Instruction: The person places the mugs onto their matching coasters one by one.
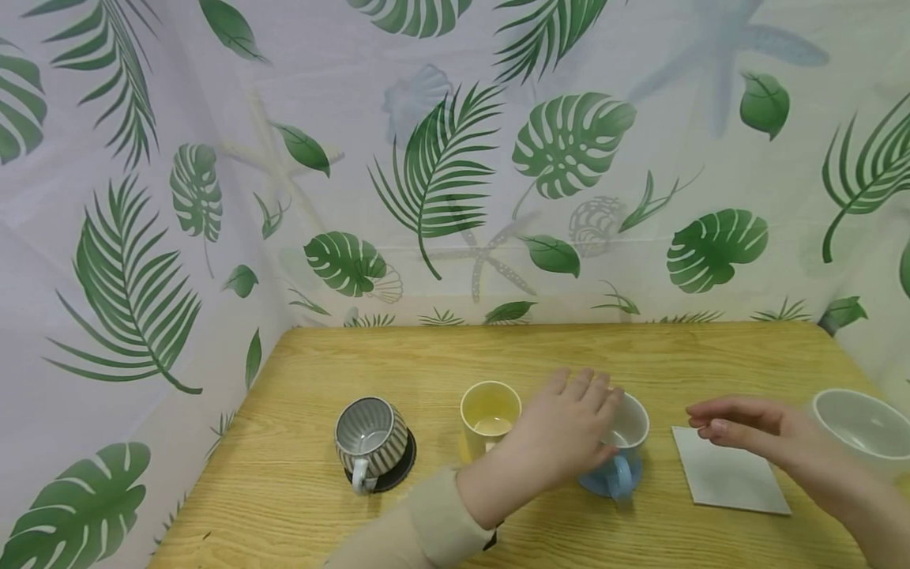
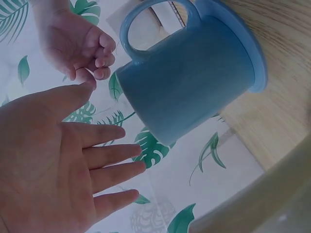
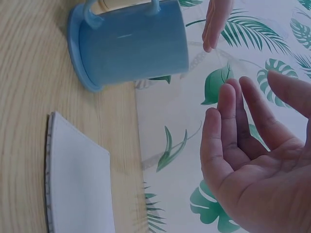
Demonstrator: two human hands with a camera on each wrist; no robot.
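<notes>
A blue mug (image 1: 626,419) with a pale inside stands upright on a round blue coaster (image 1: 596,484), its handle toward me. My left hand (image 1: 558,431) hovers over the mug's left side, partly covering it in the head view. Its fingers are extended and hold nothing, with the palm in sight in the left wrist view. Between the blue mug and a white vessel, my right hand (image 1: 771,435) hangs above a square white coaster (image 1: 732,474). The right fingers are loosely bent around nothing, away from the blue mug (image 3: 136,46) in the right wrist view.
Left of my left hand stands a yellow mug (image 1: 490,407), its lower part behind my wrist. Farther left, a striped grey mug (image 1: 373,435) sits on a black coaster (image 1: 404,466). A wide white vessel (image 1: 860,427) is at the right. Leaf-print sheeting (image 1: 455,158) backs the wooden table (image 1: 284,506).
</notes>
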